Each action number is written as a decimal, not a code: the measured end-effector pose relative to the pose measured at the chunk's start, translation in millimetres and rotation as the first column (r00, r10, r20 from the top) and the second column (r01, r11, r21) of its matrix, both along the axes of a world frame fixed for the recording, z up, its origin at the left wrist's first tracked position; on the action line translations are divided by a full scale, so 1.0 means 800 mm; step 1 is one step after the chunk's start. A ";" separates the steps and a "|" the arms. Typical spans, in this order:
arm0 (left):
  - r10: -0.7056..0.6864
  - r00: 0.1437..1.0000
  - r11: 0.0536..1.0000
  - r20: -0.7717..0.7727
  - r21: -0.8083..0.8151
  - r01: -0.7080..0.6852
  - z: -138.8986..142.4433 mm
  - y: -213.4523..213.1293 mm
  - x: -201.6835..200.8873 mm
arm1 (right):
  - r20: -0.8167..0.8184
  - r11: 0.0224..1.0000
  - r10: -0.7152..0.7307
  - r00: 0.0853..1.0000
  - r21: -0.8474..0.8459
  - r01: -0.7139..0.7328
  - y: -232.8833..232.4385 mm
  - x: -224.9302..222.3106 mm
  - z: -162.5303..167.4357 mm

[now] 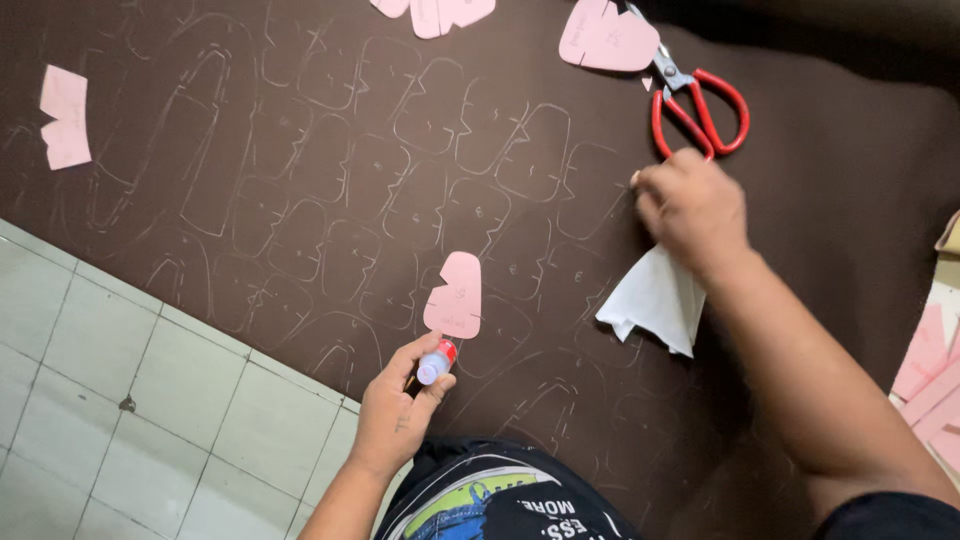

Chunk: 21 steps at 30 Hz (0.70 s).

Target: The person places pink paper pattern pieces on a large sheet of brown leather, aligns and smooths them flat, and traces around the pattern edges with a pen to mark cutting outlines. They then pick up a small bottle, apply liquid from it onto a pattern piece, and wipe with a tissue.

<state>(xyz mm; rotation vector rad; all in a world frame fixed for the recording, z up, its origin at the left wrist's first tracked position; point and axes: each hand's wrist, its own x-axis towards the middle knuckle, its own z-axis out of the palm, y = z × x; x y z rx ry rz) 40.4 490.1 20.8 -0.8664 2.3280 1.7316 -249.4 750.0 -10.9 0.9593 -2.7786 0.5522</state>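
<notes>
Brown fabric (800,230) covers most of the scene, spread flat on the floor and marked all over with pale traced outlines (420,190) of one repeated rounded shape, set in close rows. Grey-white tiles (120,400) show at the near left, where the fabric's edge runs on a slant.

At the far right lie scissors (700,110) with red handles, their blades tucked under a pink pattern piece (605,38). More pink pieces (440,12) sit at the far edge in the middle, one pink scrap (65,115) lies at the far left, and a stack of pink card (935,395) lies at the right edge, off the fabric.

The right hand (692,205) is closed in a loose fist around the top of a white cloth (655,300), which hangs down from it onto the fabric; the knuckles are just near of the scissors' handles, not touching them.

The left hand (400,405), near the middle, is clamped around a marker (436,364) with a white cap end and a red band, held upright between thumb and fingers. Just beyond it, a small pink template (455,295) lies flat on the fabric, its near edge touching or almost touching the marker; I cannot tell which. It lies among the traced outlines.
</notes>
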 end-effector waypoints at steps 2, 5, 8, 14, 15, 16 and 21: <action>0.004 1.000 1.000 -0.004 -0.015 -0.004 0.000 0.000 0.000 | 0.097 0.979 0.201 0.975 -0.005 -0.202 -0.003 0.000 0.002; 0.014 1.000 1.000 0.016 -0.024 -0.014 -0.003 -0.002 -0.005 | 0.027 0.982 0.180 0.983 -0.058 -0.179 -0.002 -0.008 0.003; 0.020 1.000 1.000 -0.014 0.016 -0.020 -0.004 0.002 -0.003 | -0.016 0.986 0.134 0.991 -0.102 -0.134 -0.003 -0.007 0.002; -0.011 0.999 1.000 -0.030 -0.026 0.010 -0.004 0.000 -0.002 | -0.056 0.991 0.047 0.997 -0.122 -0.053 -0.005 -0.015 0.007; -0.046 0.998 0.997 -0.053 -0.070 0.042 -0.004 0.000 0.000 | -0.117 0.988 -0.072 0.991 -0.143 0.054 -0.001 -0.021 0.010; -0.042 0.998 0.997 -0.043 -0.073 0.039 -0.005 0.000 0.000 | -0.022 0.966 -0.123 0.992 -0.233 0.114 0.002 -0.024 0.012; -0.032 0.999 0.998 -0.042 -0.054 0.030 -0.007 0.001 0.002 | 0.686 0.424 0.201 0.700 -0.705 0.569 0.006 -0.027 0.014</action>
